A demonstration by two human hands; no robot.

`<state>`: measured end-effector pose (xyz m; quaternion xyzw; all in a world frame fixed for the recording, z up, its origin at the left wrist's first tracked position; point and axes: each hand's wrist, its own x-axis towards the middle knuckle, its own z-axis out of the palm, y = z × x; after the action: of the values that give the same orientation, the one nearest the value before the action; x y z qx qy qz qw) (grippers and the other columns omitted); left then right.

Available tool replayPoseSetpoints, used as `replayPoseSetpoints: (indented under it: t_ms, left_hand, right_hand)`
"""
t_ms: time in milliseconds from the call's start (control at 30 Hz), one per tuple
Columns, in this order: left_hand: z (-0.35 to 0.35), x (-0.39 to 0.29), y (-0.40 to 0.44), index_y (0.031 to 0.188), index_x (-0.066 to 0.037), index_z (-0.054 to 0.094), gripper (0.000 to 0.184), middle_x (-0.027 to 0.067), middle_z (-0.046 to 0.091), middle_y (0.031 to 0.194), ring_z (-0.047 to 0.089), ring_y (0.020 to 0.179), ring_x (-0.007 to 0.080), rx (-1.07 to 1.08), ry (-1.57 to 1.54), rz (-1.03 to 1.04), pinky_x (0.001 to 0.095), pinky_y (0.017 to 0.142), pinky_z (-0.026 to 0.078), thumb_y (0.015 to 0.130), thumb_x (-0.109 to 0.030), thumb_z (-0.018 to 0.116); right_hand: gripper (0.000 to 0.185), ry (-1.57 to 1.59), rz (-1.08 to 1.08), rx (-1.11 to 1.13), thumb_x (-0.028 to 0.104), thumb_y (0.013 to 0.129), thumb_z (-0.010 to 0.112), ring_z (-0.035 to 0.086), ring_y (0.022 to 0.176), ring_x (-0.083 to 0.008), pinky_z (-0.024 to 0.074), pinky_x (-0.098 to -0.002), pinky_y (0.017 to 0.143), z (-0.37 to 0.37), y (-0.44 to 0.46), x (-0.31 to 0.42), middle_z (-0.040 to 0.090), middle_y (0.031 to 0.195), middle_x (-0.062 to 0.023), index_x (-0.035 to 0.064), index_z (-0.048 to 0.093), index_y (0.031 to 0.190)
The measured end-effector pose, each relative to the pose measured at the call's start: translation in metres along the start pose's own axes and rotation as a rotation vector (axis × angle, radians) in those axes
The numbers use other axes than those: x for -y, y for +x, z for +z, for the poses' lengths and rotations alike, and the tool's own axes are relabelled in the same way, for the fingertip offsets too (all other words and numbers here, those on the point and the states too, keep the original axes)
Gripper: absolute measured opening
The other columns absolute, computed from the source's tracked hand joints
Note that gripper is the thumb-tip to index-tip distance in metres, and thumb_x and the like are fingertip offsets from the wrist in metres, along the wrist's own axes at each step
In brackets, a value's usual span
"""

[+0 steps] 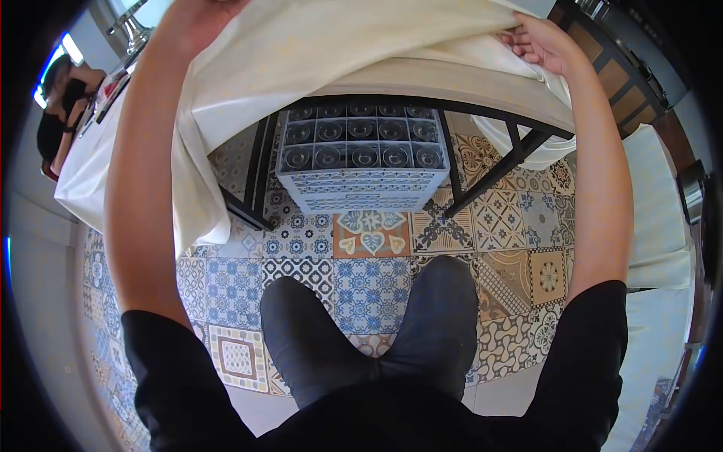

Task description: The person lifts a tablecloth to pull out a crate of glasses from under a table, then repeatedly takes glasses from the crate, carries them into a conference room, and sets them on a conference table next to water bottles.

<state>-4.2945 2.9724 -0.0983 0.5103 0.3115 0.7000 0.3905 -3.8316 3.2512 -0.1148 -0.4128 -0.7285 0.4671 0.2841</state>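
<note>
A cream, satiny tablecloth (301,56) is lifted at its front edge and bunched across the table. At the upper left, my left hand (199,22) is closed at the cloth, its fingertips cut off by the top of the view. My right hand (541,44) pinches the cloth's edge at the upper right, with the thumb above and the other fingers curled below. Under the raised cloth, the table's pale edge (459,81) and black metal frame (497,162) show.
A plastic rack (361,184) with several upturned glasses stands on the patterned tile floor (369,294) beneath the table. A person (64,105) in black sits at the far left, near a metal stand (134,34). Another cloth-covered surface (655,203) is at the right.
</note>
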Motion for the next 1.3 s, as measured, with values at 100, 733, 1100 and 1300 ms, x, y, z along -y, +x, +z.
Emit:
replayPoseSetpoints:
  t_ms: [100,733,1100,1300]
  left_hand:
    - [0.007,0.003,0.002,0.153,0.008,0.034,0.056,0.0234,0.038,0.161,0.056,0.136,0.0339,-0.380,0.213,-0.401,0.0352,0.109,0.056,0.109,-0.020,0.054]
    - [0.001,0.007,-0.048,0.151,-0.003,0.051,0.059,0.0150,0.058,0.149,0.063,0.132,0.0245,0.182,0.832,-0.310,0.0321,0.116,0.047,0.111,-0.047,0.048]
    - [0.055,0.050,-0.084,0.133,-0.011,0.071,0.044,0.0056,0.074,0.126,0.068,0.122,0.0219,0.011,1.456,0.145,0.0352,0.109,0.050,0.107,-0.045,0.058]
    - [0.092,0.098,-0.148,0.131,-0.017,0.070,0.038,0.0093,0.068,0.125,0.066,0.113,0.0291,-0.145,1.756,0.759,0.0459,0.099,0.048,0.097,-0.033,0.072]
  right_hand:
    - [0.035,-0.114,0.082,0.108,0.038,0.102,0.067,0.055,0.057,-0.0017,0.0325,-0.0121,0.037,0.013,-0.017,0.014,0.067,0.086,-0.0020,0.0040,0.064,0.106]
    - [0.041,-0.232,-0.081,0.152,0.042,0.108,0.055,0.073,0.058,-0.0140,0.0356,-0.0153,0.030,0.007,-0.117,0.035,0.077,0.102,-0.0209,0.0014,0.061,0.114]
    - [0.036,-0.172,-0.087,0.875,0.034,0.109,0.054,0.075,0.062,-0.0174,0.0425,-0.0194,0.038,0.081,-0.177,-0.017,0.077,0.097,-0.0184,-0.0002,0.064,0.110]
    - [0.039,-0.101,0.372,0.786,0.034,0.111,0.050,0.076,0.075,-0.0200,0.0549,-0.0278,0.058,0.137,-0.102,-0.193,0.077,0.102,-0.0164,-0.0031,0.062,0.113]
